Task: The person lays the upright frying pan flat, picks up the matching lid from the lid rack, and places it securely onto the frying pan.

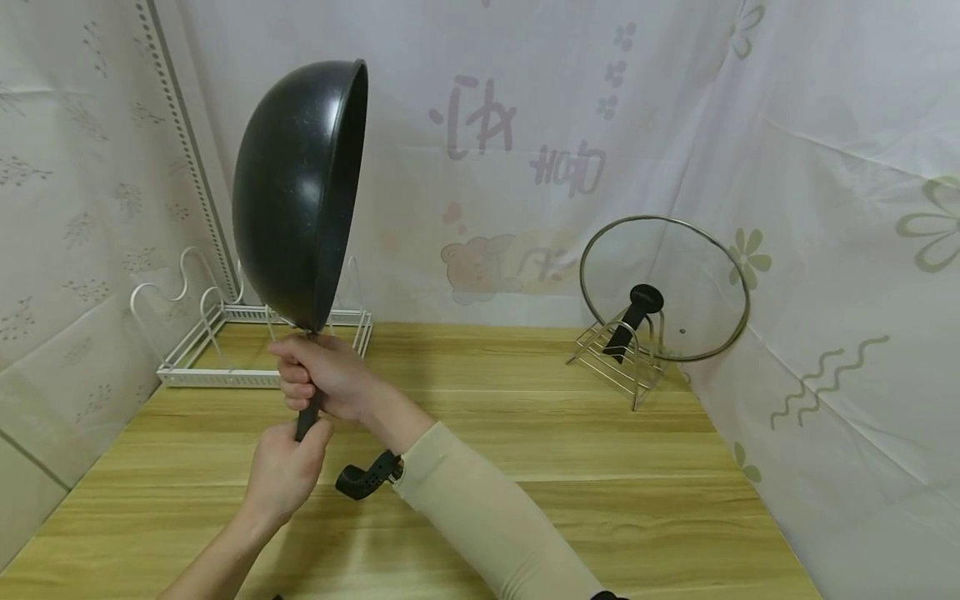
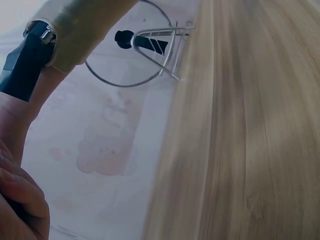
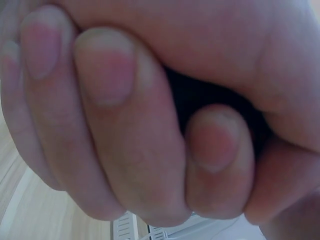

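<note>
A black wok (image 1: pixel 296 183) stands on end in the air, its round outside facing left and its rim to the right. My right hand (image 1: pixel 330 375) grips the handle (image 1: pixel 308 412) just below the bowl. Lower down, my left hand (image 1: pixel 288 467) holds the end of the same handle, its thumb lying along it. The right wrist view shows curled fingers (image 3: pixel 135 130) wrapped round the dark handle (image 3: pixel 200 92). Behind the wok is a white wire rack (image 1: pixel 217 379), partly hidden by the bowl and right hand.
A glass lid (image 1: pixel 697 283) with a black knob (image 1: pixel 647 297) leans in a small metal stand (image 1: pixel 633 387) at the back right of the wooden table (image 1: pixel 480 433). Patterned curtains (image 1: pixel 525 208) close off the back and sides. A black wrist mount (image 1: pixel 367 477) juts from the right sleeve.
</note>
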The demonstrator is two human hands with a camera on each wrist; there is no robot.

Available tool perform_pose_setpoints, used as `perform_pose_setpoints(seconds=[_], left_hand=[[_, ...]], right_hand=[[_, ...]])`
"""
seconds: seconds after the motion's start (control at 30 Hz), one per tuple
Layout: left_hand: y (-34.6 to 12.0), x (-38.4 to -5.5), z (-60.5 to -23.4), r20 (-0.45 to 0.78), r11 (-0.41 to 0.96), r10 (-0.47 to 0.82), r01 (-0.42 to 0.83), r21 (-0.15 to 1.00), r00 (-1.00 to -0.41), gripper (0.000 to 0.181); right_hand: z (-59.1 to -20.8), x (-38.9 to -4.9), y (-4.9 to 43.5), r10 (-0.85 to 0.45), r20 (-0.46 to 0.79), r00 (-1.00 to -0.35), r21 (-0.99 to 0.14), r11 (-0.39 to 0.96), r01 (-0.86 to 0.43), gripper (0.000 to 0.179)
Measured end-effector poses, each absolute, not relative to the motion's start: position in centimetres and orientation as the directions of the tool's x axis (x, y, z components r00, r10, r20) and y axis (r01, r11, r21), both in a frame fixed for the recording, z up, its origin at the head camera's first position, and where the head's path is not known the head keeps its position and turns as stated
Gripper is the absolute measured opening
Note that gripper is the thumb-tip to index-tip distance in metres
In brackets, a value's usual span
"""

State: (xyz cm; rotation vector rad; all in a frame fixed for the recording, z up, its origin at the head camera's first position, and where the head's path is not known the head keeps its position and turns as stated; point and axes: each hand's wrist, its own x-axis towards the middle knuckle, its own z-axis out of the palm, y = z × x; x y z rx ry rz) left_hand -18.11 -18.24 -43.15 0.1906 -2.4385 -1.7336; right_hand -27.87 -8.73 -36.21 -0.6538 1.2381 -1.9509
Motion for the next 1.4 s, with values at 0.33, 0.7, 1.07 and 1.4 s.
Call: perform_pose_setpoints(seconds=[0.33, 0.7, 1.07, 1.4], left_hand=[[-17.9, -17.9, -42.7, 0.030, 0.296, -0.140, -0.013, 0.955, -0.990, 0.048], [-17.3, -17.9, -42.1, 0.017, 0.170, -0.023, 0.013, 0.985, -1.000, 0.049], [-17.3, -18.1, -42.1, 0.092, 0.030, 0.188, 0.099, 0.995, -0.978, 0.049], [-17.3, -18.6, -41.7, 0.116, -0.132, 0.395, 0.069, 0.989, -0.911, 0.048]], right_hand=[[-36.0, -27.8, -8.2, -0.783, 0.043, -0.620, -0.914, -0.281, 0.291, 0.051], [-36.0, -28.0, -7.2, -0.778, 0.064, -0.625, -0.895, -0.321, 0.308, 0.051], [-36.4, -28.6, -6.5, -0.792, 0.113, -0.600, -0.865, -0.375, 0.333, 0.053], [-36.4, -28.9, -5.6, -0.809, 0.176, -0.561, -0.823, -0.434, 0.367, 0.056]])
